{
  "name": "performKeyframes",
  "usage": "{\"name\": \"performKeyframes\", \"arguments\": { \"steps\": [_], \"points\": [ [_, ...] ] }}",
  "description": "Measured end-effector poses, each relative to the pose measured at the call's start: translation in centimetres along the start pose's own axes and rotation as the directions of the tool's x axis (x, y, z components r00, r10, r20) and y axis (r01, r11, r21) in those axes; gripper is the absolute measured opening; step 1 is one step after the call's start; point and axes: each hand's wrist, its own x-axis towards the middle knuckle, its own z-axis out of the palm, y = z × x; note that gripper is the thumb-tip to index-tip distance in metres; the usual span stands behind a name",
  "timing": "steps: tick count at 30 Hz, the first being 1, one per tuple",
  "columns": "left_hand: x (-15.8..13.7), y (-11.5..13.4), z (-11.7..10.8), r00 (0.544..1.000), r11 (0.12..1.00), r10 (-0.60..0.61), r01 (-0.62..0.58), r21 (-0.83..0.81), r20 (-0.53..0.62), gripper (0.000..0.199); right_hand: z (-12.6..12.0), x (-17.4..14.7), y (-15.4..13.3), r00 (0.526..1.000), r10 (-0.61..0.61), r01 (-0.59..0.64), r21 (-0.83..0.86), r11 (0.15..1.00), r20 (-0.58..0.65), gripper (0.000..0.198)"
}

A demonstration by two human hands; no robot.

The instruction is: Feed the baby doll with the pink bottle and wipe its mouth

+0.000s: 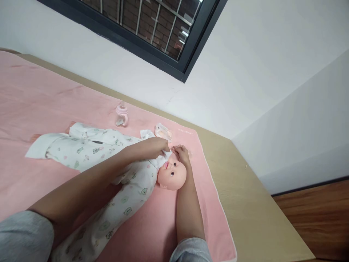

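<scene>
Pinching a fold of a white bear-print outfit [137,174] at the neck between thumb and fingers of the left hand [156,146], just beside the chin of a bald baby doll [173,176]. Drawn up a little there, probably to hold slack cloth off the mouth and leave room for the other hand. Reaching past the crown of the doll's head with the right hand [182,154], fingers curled inward and nearly meeting the left fingertips; cannot tell of any cloth caught between them. Passing close along the crown with the right forearm, perhaps to stop the head from rolling; cannot tell of any weight borne by it.

Seeing the doll face up on a pink mat [152,218], head to the right and feet to the left, likely laid this way for easy access to the neck. Finding one long sleeve [127,213] stretched from the shoulder to the lower edge of view, likely spread out for lack of any fold or tuck. Noticing a pink-handled baby bottle [121,115] upright beyond the legs and a clear plastic packet [163,132] near the hands, both toward the window side, seemingly set out of the way of both arms yet within reach.
</scene>
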Motion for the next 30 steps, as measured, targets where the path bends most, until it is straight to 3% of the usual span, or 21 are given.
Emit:
{"name": "performKeyframes", "arguments": {
  "steps": [12,15,18,21,24,27,30],
  "points": [
    [0.4,0.2,-0.5,0.998,0.997,-0.061,0.061,0.041,0.002,0.018,-0.1,-0.2,-0.1,1.0,0.012,-0.012,0.062,0.998,0.013,0.032],
    [0.0,0.4,-1.4,0.996,0.997,-0.068,0.071,0.037,-0.059,0.016,0.0,-0.8,-1.1,0.997,0.021,-0.035,0.174,0.984,0.078,0.033],
    [-0.7,0.9,-2.4,0.982,0.999,-0.046,0.044,-0.014,-0.183,0.016,0.0,-1.6,-3.6,0.984,-0.058,0.02,0.221,0.975,0.17,0.032],
    [-1.2,1.3,-3.0,0.958,0.999,-0.042,0.036,-0.026,-0.283,0.02,0.1,-2.9,-7.2,0.936,-0.165,0.119,0.161,0.98,0.31,0.033],
    [-1.4,1.5,-3.1,0.956,0.999,-0.045,0.039,-0.027,-0.291,0.023,0.9,-4.8,-10.8,0.844,-0.271,0.257,0.095,0.962,0.464,0.035],
    [-1.3,1.2,-3.0,0.962,1.0,-0.028,0.024,-0.02,-0.27,0.023,2.1,-7.1,-13.4,0.748,-0.336,0.418,-0.014,0.908,0.572,0.038],
    [-1.4,1.0,-2.8,0.959,1.0,-0.017,0.022,0.013,-0.284,0.028,3.2,-8.7,-14.5,0.705,-0.351,0.538,-0.143,0.831,0.616,0.038]
  ]
}}
